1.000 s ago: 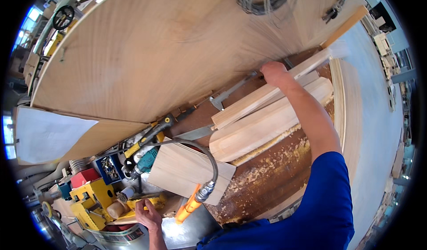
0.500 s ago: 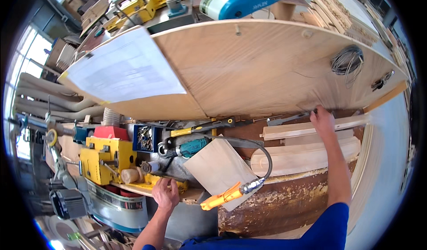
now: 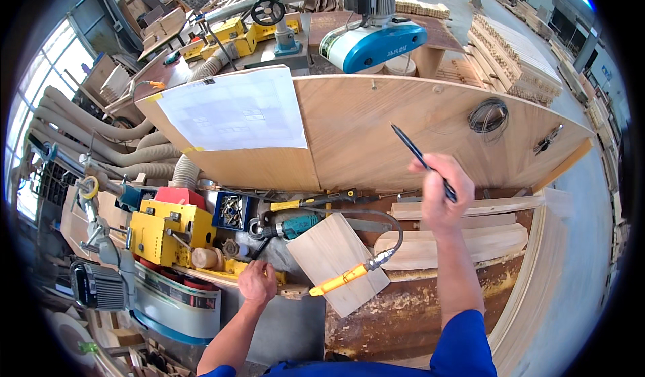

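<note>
Raised over the upright plywood board [image 3: 376,128], my right hand [image 3: 447,192] is closed round a dark pencil [image 3: 407,141]. Its pointed end sticks out up and to the left, apart from the board. My left hand [image 3: 258,281] rests at the yellow machine bed [image 3: 235,268], fingers curled in; whatever may be inside them is hidden. Right of that hand, a yellow air blow gun [image 3: 338,281] on a black hose lies across a flat wooden panel [image 3: 336,243]. Long pale wooden pieces [image 3: 463,246] lie beneath my right forearm.
A white drawing sheet [image 3: 232,112] covers the board's left part; a wire coil [image 3: 488,118] hangs at its right. Near the yellow machine [image 3: 164,232] sit a blue box of screws [image 3: 232,210], a teal power tool [image 3: 299,226] and a yellow-black handled tool [image 3: 312,200]. A blue-teal machine [image 3: 373,44] stands behind.
My right hand has come up and left from the far bench edge and now holds the pencil up. The left hand has stayed by the machine bed. The view has tilted upward.
</note>
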Available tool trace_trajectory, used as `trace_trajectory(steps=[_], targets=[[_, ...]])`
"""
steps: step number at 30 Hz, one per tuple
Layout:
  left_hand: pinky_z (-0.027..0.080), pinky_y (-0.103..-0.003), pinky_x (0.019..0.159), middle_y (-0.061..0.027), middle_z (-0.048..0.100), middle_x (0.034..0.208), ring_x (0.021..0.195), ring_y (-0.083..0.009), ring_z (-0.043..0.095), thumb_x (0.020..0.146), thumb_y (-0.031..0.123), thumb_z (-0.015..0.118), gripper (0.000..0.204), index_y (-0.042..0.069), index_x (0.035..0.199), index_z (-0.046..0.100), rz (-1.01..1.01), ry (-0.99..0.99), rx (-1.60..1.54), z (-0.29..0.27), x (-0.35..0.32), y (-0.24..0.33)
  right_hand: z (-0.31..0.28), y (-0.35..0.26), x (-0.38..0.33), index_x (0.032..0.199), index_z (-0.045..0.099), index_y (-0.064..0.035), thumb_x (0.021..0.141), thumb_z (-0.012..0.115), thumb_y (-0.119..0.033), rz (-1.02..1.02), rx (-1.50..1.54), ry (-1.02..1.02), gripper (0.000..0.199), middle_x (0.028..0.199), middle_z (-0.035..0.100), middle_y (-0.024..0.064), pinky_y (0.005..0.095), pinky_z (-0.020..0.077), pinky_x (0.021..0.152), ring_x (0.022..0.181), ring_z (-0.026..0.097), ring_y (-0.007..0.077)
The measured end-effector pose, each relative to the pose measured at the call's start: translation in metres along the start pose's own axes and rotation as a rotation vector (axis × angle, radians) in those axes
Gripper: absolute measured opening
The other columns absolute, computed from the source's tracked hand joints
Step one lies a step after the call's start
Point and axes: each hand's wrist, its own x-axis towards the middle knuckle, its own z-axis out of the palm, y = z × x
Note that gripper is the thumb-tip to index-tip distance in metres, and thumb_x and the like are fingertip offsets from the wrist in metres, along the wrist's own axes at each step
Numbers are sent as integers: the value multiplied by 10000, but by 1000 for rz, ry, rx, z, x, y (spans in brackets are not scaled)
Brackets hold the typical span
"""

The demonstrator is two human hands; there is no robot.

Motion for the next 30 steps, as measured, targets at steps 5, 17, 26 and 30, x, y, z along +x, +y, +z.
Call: trace_trajectory(steps=[5, 17, 26, 30], targets=[[484, -445, 622, -127, 621, 728, 683, -347, 612, 807, 179, 629, 149, 54, 727, 645, 5, 16, -16, 1, -1, -2, 40, -1, 12, 1136, 545, 12, 875, 598, 40, 125, 128, 173, 268, 767, 624, 95, 248, 450, 534, 605, 577, 112], [477, -454, 637, -114, 628, 747, 721, -334, 618, 813, 210, 618, 165, 68, 732, 641, 0, -16, -9, -3, -1, -3, 82, 32, 47, 926, 613, -19, 787, 636, 19, -141, -73, 2, 145, 858, 645, 138, 343, 530, 656, 736, 645, 272], [474, -443, 636, -107, 618, 724, 716, -328, 616, 802, 211, 630, 153, 76, 731, 640, 17, 3, -27, 1, 0, -4, 104, 49, 50, 917, 596, -27, 714, 678, 68, -294, -116, 58, 239, 837, 634, 124, 344, 531, 613, 698, 629, 272], [476, -441, 641, -109, 620, 730, 719, -326, 618, 798, 214, 636, 153, 74, 736, 646, 10, 1, -20, 2, 0, -5, 107, 50, 51, 919, 587, -28, 712, 688, 65, -294, -127, 51, 248, 833, 628, 122, 347, 530, 611, 694, 623, 275]])
